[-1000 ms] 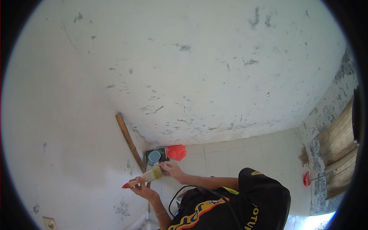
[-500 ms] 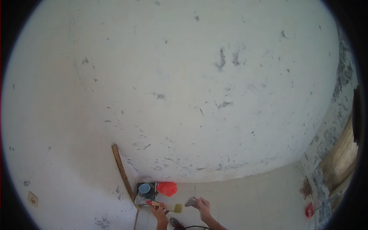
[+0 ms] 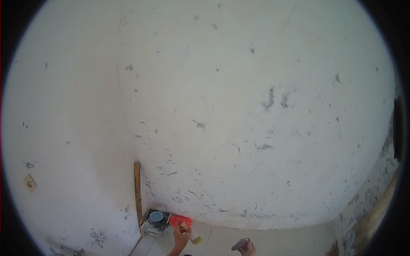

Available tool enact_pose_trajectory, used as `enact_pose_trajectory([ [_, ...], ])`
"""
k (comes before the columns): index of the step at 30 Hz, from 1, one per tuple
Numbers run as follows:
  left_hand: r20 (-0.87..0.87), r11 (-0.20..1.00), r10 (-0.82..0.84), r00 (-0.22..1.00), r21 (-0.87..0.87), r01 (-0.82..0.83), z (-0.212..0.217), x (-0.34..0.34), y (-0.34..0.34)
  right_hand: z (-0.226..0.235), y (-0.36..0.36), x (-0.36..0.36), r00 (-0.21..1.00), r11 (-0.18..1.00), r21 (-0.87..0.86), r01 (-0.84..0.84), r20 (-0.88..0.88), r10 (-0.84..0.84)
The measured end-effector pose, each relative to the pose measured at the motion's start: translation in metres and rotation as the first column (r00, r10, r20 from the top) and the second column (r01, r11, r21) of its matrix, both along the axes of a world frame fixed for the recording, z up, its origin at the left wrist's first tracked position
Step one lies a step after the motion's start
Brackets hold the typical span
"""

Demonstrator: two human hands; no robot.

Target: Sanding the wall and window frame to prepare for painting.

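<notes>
A paintbrush with pale yellowish bristles (image 3: pixel 196 240) is gripped in my left hand (image 3: pixel 181 240), its bristles angled down to the right. That hand is in front of a bright red plastic bag (image 3: pixel 176 220) on the floor at the wall's foot. My right hand (image 3: pixel 250 248), partly cut off by the lower edge, is closed on a flat grey-brown piece (image 3: pixel 240 244); its exact kind is too small to tell. Both hands are apart from the wall. Left of the bag, a light-blue bowl (image 3: pixel 156 216) rests on a dark, paint-stained box-like stand (image 3: pixel 155 230).
The off-white wall (image 3: pixel 213 170) has dark scuffs and peeled patches. A bamboo pole (image 3: pixel 137 187) leans in the corner beside the stand. A socket (image 3: pixel 29 183) is on the left wall. Pale tiles (image 3: pixel 273 237) cover the floor. Tan material (image 3: pixel 380 213) hangs at the far right.
The view has tilted up and turned left. The brush has gone from nearly level to slanting down, and my left hand is closer to the red bag. My right hand sits lower in view.
</notes>
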State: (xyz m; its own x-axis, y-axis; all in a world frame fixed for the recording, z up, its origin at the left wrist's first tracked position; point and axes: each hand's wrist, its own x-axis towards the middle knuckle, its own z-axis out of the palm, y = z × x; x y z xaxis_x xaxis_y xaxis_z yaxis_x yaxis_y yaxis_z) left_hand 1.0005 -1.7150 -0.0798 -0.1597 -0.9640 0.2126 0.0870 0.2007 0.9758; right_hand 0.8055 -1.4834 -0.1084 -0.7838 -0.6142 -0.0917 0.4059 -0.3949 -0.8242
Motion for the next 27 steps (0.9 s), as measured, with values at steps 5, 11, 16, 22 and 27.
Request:
enact_pose_trajectory([
  [5,-0.007,0.99,0.122,0.993,0.076,-0.121,-0.044,0.025,-0.045,-0.023,-0.015,-0.029,1.0,0.979,0.204,0.002,0.004,-0.002],
  [11,-0.077,0.957,0.287,0.955,0.071,-0.282,-0.071,0.042,-0.121,0.044,-0.095,-0.056,0.971,0.963,0.258,0.08,-0.238,-0.017],
  [16,-0.132,0.955,0.293,0.947,0.081,-0.284,-0.057,0.077,-0.187,0.088,-0.213,-0.074,0.859,0.988,0.147,0.048,-0.511,0.035],
  [22,0.109,0.777,0.628,0.77,-0.145,-0.613,-0.094,0.139,-0.284,0.206,-0.38,-0.032,0.802,0.991,0.088,0.103,-0.596,-0.03],
  [27,0.077,0.882,0.455,0.887,0.096,-0.46,-0.045,0.172,-0.334,0.288,-0.461,-0.01,0.513,0.968,-0.1,0.229,-0.833,-0.207],
])
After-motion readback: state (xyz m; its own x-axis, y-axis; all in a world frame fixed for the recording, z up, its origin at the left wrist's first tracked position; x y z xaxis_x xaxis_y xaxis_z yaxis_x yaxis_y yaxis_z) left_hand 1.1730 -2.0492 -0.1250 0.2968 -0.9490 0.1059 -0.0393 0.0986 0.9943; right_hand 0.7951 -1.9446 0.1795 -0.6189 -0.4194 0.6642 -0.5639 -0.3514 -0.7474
